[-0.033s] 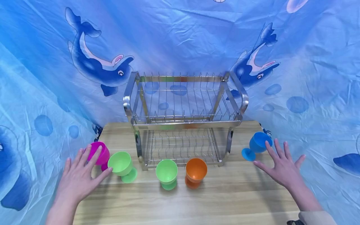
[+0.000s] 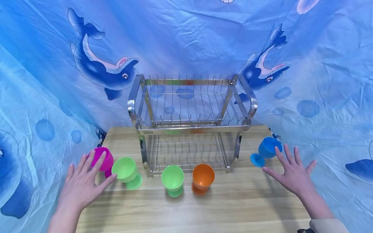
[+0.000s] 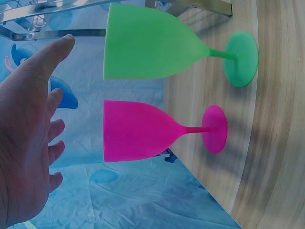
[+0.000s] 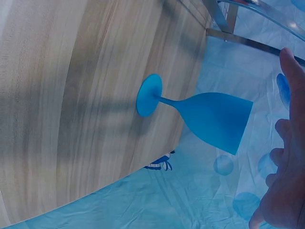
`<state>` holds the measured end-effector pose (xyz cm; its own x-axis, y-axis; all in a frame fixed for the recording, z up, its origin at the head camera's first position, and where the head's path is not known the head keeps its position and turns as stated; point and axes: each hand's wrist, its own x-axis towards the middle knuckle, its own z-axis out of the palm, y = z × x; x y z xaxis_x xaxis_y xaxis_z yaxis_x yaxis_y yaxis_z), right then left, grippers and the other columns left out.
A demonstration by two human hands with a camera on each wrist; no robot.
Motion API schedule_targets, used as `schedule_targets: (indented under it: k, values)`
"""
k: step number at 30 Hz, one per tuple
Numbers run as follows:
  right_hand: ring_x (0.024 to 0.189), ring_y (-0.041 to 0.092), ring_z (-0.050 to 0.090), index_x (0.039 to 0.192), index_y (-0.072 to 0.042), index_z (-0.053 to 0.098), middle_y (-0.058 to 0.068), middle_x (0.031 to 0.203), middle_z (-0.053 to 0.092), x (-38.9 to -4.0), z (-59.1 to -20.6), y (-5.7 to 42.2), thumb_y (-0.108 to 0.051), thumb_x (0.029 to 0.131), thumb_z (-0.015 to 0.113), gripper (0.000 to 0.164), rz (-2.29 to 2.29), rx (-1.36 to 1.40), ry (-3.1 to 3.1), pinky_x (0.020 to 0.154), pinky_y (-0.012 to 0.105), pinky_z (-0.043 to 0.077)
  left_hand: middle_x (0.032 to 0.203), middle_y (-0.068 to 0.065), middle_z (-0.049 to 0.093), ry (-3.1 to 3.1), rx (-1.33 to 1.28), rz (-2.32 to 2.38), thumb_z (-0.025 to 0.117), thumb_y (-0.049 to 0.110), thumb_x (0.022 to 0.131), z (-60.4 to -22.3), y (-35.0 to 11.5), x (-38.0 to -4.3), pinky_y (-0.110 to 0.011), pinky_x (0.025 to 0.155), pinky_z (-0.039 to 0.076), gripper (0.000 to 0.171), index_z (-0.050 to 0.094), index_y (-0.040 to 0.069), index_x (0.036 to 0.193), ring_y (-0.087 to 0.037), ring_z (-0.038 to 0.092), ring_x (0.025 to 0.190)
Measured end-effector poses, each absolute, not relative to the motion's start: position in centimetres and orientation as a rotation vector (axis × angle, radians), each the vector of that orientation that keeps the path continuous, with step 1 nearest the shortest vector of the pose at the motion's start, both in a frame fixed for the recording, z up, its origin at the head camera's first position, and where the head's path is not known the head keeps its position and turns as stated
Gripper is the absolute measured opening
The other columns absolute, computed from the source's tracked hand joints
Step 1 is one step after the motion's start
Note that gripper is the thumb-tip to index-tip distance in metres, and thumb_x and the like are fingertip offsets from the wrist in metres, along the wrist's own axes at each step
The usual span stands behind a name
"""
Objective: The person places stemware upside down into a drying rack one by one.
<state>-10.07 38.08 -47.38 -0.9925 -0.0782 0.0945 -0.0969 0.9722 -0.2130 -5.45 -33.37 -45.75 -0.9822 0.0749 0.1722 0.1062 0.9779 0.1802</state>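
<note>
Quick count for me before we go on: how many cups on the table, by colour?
Green cups: 2
Pink cup: 1
Orange cup: 1
Blue cup: 1
Total: 5

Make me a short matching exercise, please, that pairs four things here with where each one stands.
1. pink goblet
2. orange goblet
3. blue goblet
4. metal rack

A. nearest the right hand
B. at the back, with two wire tiers
C. partly behind the left hand in the head view
D. in front of the rack, just right of a green goblet

Pairs: 1-C; 2-D; 3-A; 4-B
</note>
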Motion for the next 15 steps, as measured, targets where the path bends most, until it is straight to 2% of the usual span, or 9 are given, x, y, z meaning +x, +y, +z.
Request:
schedule_targets:
  k: [9,15]
  values:
    - [0.159,0.044,-0.022,0.173,-0.021,0.011,0.021,0.177,-0.002,-10.43,-47.65,38.05,-0.07,0.094,0.068,0.109,0.337,0.144,-3.056,0.097,0.083,-0.035,0.177,-0.021,0.012,-2.975,-0.121,-0.305,0.062,0.067,0.099,-45.85,-33.26,-5.51,-0.065,0.126,-0.019,0.097,0.017,0.023,0.173,-0.042,-0.003,0.164]
    - [0.159,0.045,-0.021,0.173,-0.022,0.011,0.018,0.178,-0.003,-10.73,-47.58,38.03,-0.071,0.093,0.069,0.111,0.327,0.158,-3.04,0.099,0.082,-0.035,0.178,-0.021,0.01,-2.971,-0.132,-0.323,0.063,0.066,0.098,-45.65,-33.18,-5.92,-0.067,0.127,-0.016,0.098,0.019,0.021,0.173,-0.044,-0.001,0.164]
